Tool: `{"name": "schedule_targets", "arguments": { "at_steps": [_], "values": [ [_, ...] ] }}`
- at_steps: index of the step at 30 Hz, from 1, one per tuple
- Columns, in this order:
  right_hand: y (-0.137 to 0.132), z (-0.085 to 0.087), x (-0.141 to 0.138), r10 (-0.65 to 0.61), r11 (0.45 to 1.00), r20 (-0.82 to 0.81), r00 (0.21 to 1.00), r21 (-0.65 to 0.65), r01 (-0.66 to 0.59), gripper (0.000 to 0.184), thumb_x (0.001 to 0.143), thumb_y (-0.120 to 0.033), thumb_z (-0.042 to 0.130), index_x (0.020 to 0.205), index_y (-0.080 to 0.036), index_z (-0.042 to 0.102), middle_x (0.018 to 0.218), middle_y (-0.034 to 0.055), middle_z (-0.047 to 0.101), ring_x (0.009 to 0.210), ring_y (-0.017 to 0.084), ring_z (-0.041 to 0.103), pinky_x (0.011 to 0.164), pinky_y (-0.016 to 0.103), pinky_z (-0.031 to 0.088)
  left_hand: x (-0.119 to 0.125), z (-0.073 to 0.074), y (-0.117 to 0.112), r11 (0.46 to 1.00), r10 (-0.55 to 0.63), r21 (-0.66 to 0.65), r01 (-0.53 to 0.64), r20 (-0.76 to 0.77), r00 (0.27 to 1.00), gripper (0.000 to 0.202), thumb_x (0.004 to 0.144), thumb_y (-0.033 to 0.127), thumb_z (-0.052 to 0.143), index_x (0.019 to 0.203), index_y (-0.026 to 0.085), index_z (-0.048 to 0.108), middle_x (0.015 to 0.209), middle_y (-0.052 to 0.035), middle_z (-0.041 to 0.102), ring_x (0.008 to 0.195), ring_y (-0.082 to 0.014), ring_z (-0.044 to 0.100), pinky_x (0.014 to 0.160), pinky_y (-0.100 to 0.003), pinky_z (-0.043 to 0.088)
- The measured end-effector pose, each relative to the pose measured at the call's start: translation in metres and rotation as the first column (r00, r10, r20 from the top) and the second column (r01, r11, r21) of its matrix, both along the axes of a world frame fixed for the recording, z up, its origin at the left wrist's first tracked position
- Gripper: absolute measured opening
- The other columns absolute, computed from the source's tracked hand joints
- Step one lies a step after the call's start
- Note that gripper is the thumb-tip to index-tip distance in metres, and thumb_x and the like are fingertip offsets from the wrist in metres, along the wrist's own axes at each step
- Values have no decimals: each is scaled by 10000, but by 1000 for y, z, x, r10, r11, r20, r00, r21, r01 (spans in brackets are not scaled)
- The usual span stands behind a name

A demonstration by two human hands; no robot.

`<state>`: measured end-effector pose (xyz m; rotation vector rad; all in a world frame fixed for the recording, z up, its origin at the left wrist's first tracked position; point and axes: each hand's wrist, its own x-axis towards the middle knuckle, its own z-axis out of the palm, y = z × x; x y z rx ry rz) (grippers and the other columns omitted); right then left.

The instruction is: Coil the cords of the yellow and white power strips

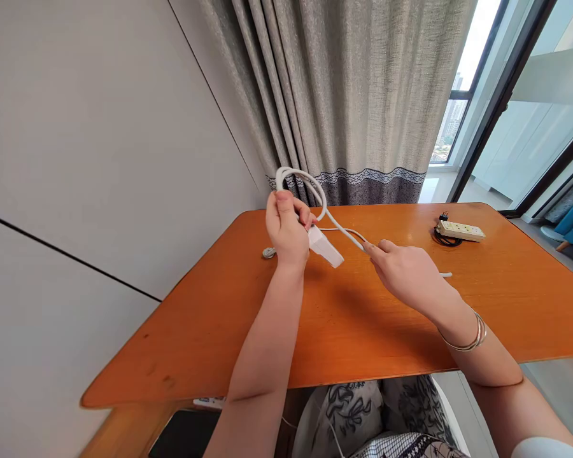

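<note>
L hand [289, 222] is closed round a looped white cable [344, 230], held up above the glossy orange-brown wooden counter [219, 331], w/ a white oblong plastic block [325, 247] at its fingers. R hand [405, 270] pinches the same cable, stretch btwn hands approx. straight. Small pale rounded pc. [268, 252], can't ID, lies nr L wrist. Far R on counter: cream oblong plastic power strip [463, 231] + coiled black cord [446, 240]. Behind: grey fabric curtain [372, 95].
</note>
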<state>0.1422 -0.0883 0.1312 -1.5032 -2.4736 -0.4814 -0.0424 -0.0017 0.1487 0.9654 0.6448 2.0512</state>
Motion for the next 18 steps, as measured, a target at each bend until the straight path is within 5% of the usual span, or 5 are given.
{"name": "schedule_targets", "arguments": {
  "at_steps": [4,9,13,18],
  "values": [
    [-8,7,4,207,958,-9,978,203,-201,277,1018,-172,437,951,-165,705,699,19,600,496,116,407,509,313,217,2,-5,0,995,-103,-25,100,-181,978,384,924,450,641,669,212,481,445,71,453,375,-72,378,452,-182,390],
    [-8,9,5,369,866,0,929,362,-344,287,1016,-166,478,844,-183,708,658,-4,584,529,123,381,549,307,258,16,-14,-10,947,-310,-81,310,-472,825,441,859,579,666,716,207,479,479,47,551,394,-66,395,413,-179,311],
    [-5,11,10,408,816,-45,912,466,-342,306,1038,-240,487,837,-189,712,659,-5,594,575,117,437,569,290,284,28,-21,-18,856,-489,-189,481,-598,635,533,812,708,625,756,200,476,566,35,599,418,-63,416,422,-194,331],
    [5,13,22,403,771,-160,901,590,-240,323,1035,-391,510,871,-213,724,673,-6,605,596,113,476,586,281,299,34,-23,-27,766,-605,-273,581,-611,511,559,827,735,583,751,192,479,585,42,541,471,-76,456,448,-208,360]
  ]
}}
